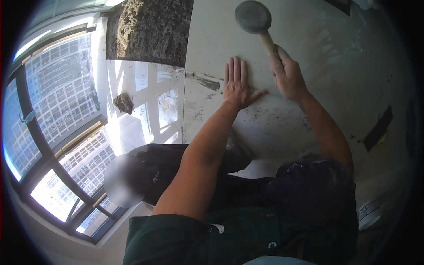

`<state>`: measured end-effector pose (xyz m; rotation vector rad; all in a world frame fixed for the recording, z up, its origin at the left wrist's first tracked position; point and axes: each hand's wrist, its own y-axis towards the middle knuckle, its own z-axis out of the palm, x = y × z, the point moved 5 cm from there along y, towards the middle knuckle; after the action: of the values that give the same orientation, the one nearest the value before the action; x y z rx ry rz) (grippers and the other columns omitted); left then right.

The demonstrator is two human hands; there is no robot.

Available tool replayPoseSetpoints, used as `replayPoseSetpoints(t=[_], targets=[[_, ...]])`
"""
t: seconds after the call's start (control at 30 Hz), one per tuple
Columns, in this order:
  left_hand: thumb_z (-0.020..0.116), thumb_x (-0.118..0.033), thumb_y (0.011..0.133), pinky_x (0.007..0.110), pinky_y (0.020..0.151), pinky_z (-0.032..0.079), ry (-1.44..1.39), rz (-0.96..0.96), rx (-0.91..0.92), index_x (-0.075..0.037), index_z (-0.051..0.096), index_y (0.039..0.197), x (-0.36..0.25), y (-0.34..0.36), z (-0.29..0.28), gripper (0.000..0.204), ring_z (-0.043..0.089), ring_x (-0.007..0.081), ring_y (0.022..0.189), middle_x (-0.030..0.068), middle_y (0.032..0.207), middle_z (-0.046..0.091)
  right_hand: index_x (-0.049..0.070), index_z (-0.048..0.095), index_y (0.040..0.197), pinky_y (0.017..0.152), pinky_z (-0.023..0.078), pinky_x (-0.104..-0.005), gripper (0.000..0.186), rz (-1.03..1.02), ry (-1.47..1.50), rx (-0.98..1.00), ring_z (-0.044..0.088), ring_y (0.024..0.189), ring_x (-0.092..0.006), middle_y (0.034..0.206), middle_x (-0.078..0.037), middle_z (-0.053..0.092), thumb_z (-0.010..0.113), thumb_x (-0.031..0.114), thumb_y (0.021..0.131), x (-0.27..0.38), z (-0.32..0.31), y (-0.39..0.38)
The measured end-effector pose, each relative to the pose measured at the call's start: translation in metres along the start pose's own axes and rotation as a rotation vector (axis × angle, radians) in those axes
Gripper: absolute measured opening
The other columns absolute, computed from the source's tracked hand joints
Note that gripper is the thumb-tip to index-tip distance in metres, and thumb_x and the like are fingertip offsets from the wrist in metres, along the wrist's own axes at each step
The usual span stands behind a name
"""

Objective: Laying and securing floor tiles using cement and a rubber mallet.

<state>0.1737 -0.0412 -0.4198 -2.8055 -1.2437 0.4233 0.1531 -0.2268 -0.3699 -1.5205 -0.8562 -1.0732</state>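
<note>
Dark green cloth of your shirt (pixel 238 236) fills the lower edge, nearest the camera, with your knees in dark trousers beyond it. Your right hand (pixel 289 77) is closed round the wooden handle (pixel 266 43) of a mallet (pixel 256 24), whose dark round head lies over the far pale tile (pixel 216 33); whether it touches, you cannot tell from here. Your left hand (pixel 237 88) lies palm down near the seam, fingers straight and close together, thumb spread out, gripping nothing.

Expect the mallet to be head-heavy and its handle light and stiff; your hold, well back from the head, should give good swing (the head looks like rubber, though that is a guess). The tile should be rigid, smooth and brittle at its edges, so a flat palm suits it; crumbs on the nearer tile (pixel 282 126) could make it slippery. Rough bare bedding (pixel 152 33) shows at upper left.
</note>
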Motion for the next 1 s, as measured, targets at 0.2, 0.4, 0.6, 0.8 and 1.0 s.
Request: replayPoseSetpoints(t=[0.2,0.4,0.6,0.8,1.0], targets=[[0.059,-0.072,0.078,0.055,0.120,0.006,0.003,0.012,-0.006,0.008,0.017,0.149,-0.002,0.005,-0.001,0.115,0.008,0.0471,0.148,0.0345,0.155,0.014,0.000,0.054,0.110,0.068,0.047,-0.0484,0.035,-0.029,-0.263,0.081,0.065,0.074,-0.0395,0.077,-0.023,0.063,0.045,0.033,0.102,-0.004,0.014,0.043],[0.055,-0.076,0.077,0.052,0.122,0.002,0.018,-0.036,0.083,0.005,0.014,0.152,0.000,0.002,0.002,0.118,0.003,0.0407,0.150,0.0273,0.159,0.012,0.000,0.054,0.108,0.054,0.044,-0.0344,0.031,-0.286,-0.304,0.112,0.050,0.056,-0.0129,0.064,-0.005,0.054,0.044,0.029,0.103,0.025,0.035,0.089],[0.056,-0.076,0.077,0.051,0.122,0.004,-0.012,-0.049,0.057,0.004,0.019,0.152,0.004,-0.001,-0.003,0.116,0.007,0.0407,0.150,0.0268,0.159,0.015,0.002,0.051,0.095,0.053,0.043,-0.0354,0.031,-0.158,-0.155,0.187,0.049,0.053,-0.0146,0.064,-0.006,0.053,0.044,0.031,0.103,0.038,0.051,0.123],[0.058,-0.075,0.077,0.054,0.121,0.006,-0.060,-0.044,0.054,0.007,0.019,0.150,0.004,-0.001,-0.002,0.116,0.009,0.0454,0.148,0.0313,0.157,0.016,0.002,0.052,0.095,0.053,0.042,-0.0338,0.032,0.065,-0.221,0.227,0.046,0.054,-0.0129,0.065,-0.003,0.051,0.045,0.032,0.103,0.035,0.056,0.133],[0.060,-0.074,0.076,0.053,0.121,0.006,-0.058,-0.032,0.070,0.006,0.020,0.150,0.006,-0.004,-0.002,0.116,0.009,0.0446,0.149,0.0310,0.157,0.016,0.001,0.054,0.093,0.060,0.047,-0.0409,0.038,-0.134,-0.251,0.116,0.061,0.063,-0.0272,0.068,-0.013,0.060,0.046,0.037,0.101,0.008,0.031,0.117]])
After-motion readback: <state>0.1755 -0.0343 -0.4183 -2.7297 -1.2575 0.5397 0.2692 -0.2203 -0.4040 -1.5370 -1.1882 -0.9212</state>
